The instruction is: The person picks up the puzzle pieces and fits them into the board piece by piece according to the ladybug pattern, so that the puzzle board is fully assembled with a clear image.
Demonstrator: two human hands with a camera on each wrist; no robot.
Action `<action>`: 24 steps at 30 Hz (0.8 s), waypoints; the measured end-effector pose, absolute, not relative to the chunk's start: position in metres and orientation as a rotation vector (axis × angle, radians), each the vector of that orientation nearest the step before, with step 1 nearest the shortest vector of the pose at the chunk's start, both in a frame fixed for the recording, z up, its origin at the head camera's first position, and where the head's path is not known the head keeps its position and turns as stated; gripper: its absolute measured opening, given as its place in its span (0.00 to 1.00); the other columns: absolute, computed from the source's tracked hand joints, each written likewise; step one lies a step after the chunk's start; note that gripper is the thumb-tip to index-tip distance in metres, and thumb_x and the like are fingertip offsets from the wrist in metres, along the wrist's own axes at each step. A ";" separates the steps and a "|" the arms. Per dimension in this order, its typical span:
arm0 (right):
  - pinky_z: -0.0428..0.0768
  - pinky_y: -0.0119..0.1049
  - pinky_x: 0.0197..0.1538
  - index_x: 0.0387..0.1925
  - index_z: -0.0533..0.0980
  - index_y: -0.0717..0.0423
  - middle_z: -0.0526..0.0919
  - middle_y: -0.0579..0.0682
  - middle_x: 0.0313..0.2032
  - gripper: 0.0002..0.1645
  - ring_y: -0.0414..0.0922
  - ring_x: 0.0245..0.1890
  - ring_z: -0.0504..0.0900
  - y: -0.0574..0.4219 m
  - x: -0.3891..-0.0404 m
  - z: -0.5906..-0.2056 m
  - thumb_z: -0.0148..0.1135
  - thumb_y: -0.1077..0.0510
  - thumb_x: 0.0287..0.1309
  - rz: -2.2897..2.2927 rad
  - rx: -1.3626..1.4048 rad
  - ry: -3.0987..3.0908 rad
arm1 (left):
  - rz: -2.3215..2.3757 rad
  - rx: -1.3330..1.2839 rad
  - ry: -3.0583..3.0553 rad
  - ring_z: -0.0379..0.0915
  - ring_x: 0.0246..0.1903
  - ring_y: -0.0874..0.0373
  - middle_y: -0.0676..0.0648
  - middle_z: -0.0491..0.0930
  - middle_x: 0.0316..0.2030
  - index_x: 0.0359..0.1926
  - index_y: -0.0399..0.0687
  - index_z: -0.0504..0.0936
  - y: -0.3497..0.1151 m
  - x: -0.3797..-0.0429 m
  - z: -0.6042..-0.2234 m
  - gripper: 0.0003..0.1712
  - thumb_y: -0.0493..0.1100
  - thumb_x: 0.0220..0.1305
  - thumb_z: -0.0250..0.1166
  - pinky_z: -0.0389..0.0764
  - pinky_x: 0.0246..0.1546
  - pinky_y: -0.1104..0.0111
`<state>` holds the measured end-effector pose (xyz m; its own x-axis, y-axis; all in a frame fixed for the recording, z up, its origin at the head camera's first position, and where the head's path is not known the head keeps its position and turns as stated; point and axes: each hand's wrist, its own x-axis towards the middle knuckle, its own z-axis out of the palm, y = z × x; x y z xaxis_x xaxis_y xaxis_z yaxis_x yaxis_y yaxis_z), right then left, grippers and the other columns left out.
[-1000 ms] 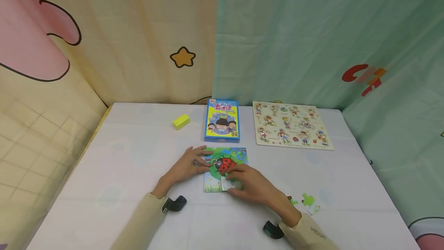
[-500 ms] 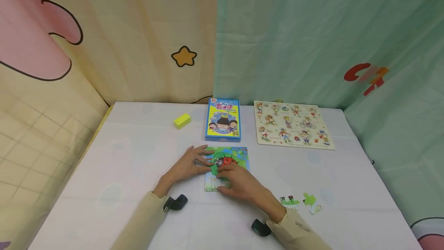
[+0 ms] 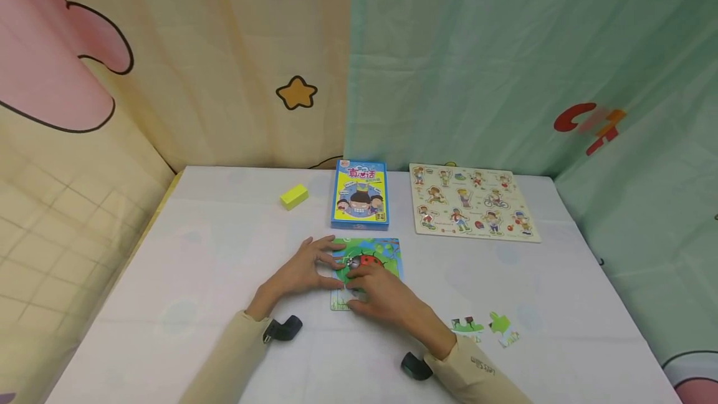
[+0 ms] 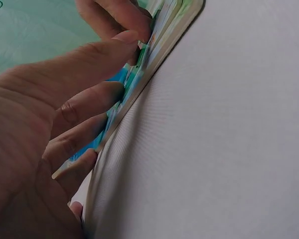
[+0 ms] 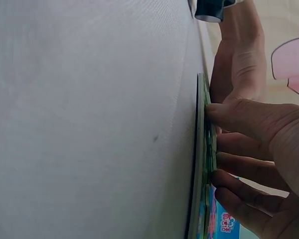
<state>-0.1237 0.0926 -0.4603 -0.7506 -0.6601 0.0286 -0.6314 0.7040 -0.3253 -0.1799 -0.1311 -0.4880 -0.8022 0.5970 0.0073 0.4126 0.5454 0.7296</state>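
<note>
A square ladybug jigsaw puzzle [image 3: 392, 251] lies mid-table in the head view. My left hand [image 3: 300, 269] rests along its left side, fingers loosely extended and touching the edge; its thumb reaches the lower left part. My right hand [image 3: 388, 297] covers the lower half, thumb near the bottom edge and fingers bent over the picture. Between that thumb and those fingers is a pale puzzle piece [image 3: 357, 292], mostly hidden. In the right wrist view the puzzle [image 5: 204, 149] shows edge-on, the right thumb and fingertips against its face.
Several loose puzzle pieces [image 3: 499, 323] lie right of my right forearm. Behind the puzzle stand a blue and yellow card box [image 3: 359, 195] and a yellow block [image 3: 294, 197]. A wooden board with cartoon children [image 3: 473, 203] lies at the back right of the white table [image 3: 224, 254].
My right hand has moved left across the puzzle's lower part with the piece, uncovering loose pieces at the right. My left thumb has shifted slightly down the puzzle; the left hand otherwise stays.
</note>
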 end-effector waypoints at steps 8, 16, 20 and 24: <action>0.78 0.42 0.63 0.47 0.86 0.54 0.87 0.48 0.51 0.18 0.44 0.56 0.81 0.091 -0.126 -0.460 0.72 0.49 0.58 -0.469 -1.123 2.818 | 1.132 0.861 2.527 0.51 0.76 0.42 0.47 0.74 0.67 0.42 0.52 0.88 -0.132 -0.177 -0.486 0.20 0.52 0.47 0.80 0.37 0.75 0.39; 0.76 0.43 0.64 0.48 0.86 0.54 0.87 0.47 0.51 0.19 0.45 0.57 0.80 0.090 -0.125 -0.462 0.71 0.48 0.58 -0.458 -1.107 2.823 | 1.145 0.879 2.521 0.52 0.75 0.41 0.46 0.75 0.66 0.39 0.53 0.87 -0.132 -0.176 -0.486 0.17 0.50 0.48 0.80 0.37 0.75 0.38; 0.76 0.42 0.64 0.47 0.86 0.54 0.87 0.47 0.50 0.19 0.45 0.56 0.81 0.090 -0.126 -0.463 0.72 0.48 0.58 -0.453 -1.118 2.825 | 1.140 0.876 2.524 0.52 0.75 0.41 0.45 0.75 0.66 0.38 0.53 0.87 -0.131 -0.177 -0.486 0.17 0.49 0.48 0.80 0.37 0.75 0.38; 0.77 0.42 0.63 0.47 0.86 0.55 0.87 0.48 0.51 0.18 0.45 0.56 0.81 0.090 -0.126 -0.463 0.72 0.50 0.58 -0.478 -1.125 2.821 | 1.125 0.865 2.531 0.52 0.76 0.41 0.46 0.75 0.66 0.38 0.53 0.86 -0.131 -0.177 -0.487 0.17 0.50 0.48 0.80 0.37 0.75 0.38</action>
<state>-0.1256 0.0896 -0.4630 -0.7301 -0.6813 0.0524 -0.6606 0.6840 -0.3094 -0.1770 -0.1314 -0.4867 -0.7959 0.6051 0.0202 0.4205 0.5285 0.7375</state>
